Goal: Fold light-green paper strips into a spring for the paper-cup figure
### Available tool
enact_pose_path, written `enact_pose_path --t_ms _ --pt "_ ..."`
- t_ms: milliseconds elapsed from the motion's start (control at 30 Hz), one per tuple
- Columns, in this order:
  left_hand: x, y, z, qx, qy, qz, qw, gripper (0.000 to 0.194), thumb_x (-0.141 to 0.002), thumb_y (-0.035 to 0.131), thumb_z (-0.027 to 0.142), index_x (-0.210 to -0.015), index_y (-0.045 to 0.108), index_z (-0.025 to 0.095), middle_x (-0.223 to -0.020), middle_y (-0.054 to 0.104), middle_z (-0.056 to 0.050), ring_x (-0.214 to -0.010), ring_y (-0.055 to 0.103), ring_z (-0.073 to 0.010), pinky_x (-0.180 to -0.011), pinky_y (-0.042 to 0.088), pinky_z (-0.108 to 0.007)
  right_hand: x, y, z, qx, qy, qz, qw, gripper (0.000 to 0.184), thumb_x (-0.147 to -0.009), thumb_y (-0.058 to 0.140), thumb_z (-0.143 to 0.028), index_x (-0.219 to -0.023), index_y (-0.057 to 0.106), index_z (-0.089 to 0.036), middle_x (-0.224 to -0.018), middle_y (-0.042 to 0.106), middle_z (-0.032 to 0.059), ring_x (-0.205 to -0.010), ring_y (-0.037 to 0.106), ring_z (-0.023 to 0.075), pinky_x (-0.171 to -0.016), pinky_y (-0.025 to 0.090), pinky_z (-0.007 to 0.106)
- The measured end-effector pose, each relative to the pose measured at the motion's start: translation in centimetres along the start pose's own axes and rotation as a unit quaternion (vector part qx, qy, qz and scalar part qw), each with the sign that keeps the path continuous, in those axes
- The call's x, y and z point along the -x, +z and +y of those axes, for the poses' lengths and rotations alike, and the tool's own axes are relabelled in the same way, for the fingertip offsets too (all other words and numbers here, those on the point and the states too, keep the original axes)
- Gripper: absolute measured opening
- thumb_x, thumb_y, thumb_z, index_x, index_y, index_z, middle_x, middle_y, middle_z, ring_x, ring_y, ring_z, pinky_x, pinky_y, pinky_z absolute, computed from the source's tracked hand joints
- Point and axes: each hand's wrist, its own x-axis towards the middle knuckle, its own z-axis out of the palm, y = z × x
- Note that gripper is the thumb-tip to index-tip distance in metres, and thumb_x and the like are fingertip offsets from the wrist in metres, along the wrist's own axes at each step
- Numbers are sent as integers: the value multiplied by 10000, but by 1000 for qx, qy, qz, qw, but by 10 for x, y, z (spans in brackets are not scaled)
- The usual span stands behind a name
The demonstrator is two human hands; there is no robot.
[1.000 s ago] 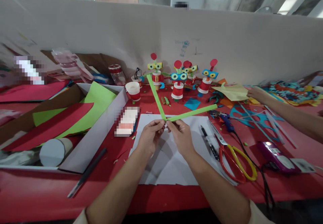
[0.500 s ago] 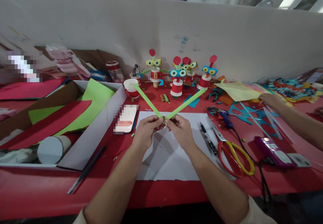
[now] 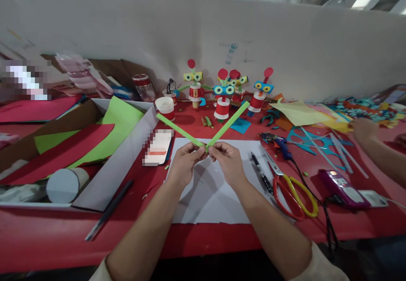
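Note:
Two bright green paper strips [image 3: 228, 124] spread out in a V above a white sheet of paper [image 3: 215, 192]. Their lower ends meet at a small folded joint between my hands. My left hand [image 3: 187, 160] pinches the joint from the left, thumb on top. From the other side, my right hand [image 3: 226, 162] pinches the same spot, its fingertips almost touching the left ones. Whether the strips are one piece or two is hidden by my fingers.
Scissors [image 3: 293, 196], a pen [image 3: 261, 173] and a glue gun [image 3: 279, 143] lie to the right. Left are a phone [image 3: 158, 148] and a box [image 3: 111, 179] of coloured paper. Paper-cup robot figures [image 3: 222, 107] stand behind. Another person's hand [image 3: 364, 133] reaches in at far right.
The left arm of the V has swung down and left, and the right arm has tilted more upright. The other person's hand has shifted right, off the yellow paper.

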Motion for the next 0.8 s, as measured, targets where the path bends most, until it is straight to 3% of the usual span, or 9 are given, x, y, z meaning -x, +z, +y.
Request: enact_pose_path --t_ms 100,200,333,500,567,633,733,800 --pt "2 1 3 -27 -11 -33 999 285 -526 873 304 -707 721 146 -725 679 -26 -705 623 -130 -767 503 -290 -1 -2 0 32 -19 13 999 124 -716 670 -292 -670 621 -188 -556 561 -46 -526 476 105 -537 395 245" --pt "3 2 6 -54 -13 -24 998 308 -501 879 343 -662 713 139 -704 680 -43 -702 623 -151 -755 500 -304 -1 -2 1 59 -27 17 998 121 -728 655 -296 -680 618 -191 -553 549 -49 -518 469 106 -519 381 239" --pt "2 1 5 -101 17 19 995 297 -447 878 338 -572 689 146 -573 627 -13 -591 555 -132 -650 467 -288 1 1 4 60 -29 3 998 120 -726 645 -297 -676 607 -195 -565 550 -47 -522 480 108 -515 392 234" --pt "-3 -3 2 -140 103 120 977 138 -529 799 256 -568 701 168 -550 617 3 -571 509 -116 -584 399 -255 1 1 10 131 -40 -19 990 86 -774 579 -256 -781 643 -199 -652 616 -20 -557 544 127 -565 458 258" --pt "-5 -4 4 -154 140 171 963 96 -554 767 236 -536 691 179 -523 602 9 -557 495 -117 -564 380 -258 1 0 14 239 -72 -34 968 130 -788 542 -178 -816 668 -196 -765 665 23 -648 595 152 -662 498 299" --pt "-7 -7 10 -151 168 207 952 110 -551 752 222 -491 669 182 -491 581 10 -536 481 -119 -544 369 -266 3 -1 19 370 -127 -65 918 195 -790 544 -122 -895 697 -182 -936 689 92 -866 628 209 -827 498 366" --pt "-10 -16 24 -117 196 230 946 99 -532 747 209 -499 659 178 -469 549 19 -504 456 -109 -510 349 -262 6 -2 29 503 -182 -118 837 330 -825 602 -188 -1145 667 -140 -1229 614 193 -1225 479 314 -1019 391 477" --pt "-11 -25 35 -98 201 247 943 121 -526 753 217 -511 641 175 -470 533 26 -492 444 -99 -488 328 -251 7 -2 35 540 -178 -128 813 403 -839 624 -263 -1218 638 -125 -1320 556 216 -1301 395 357 -1041 356 523"
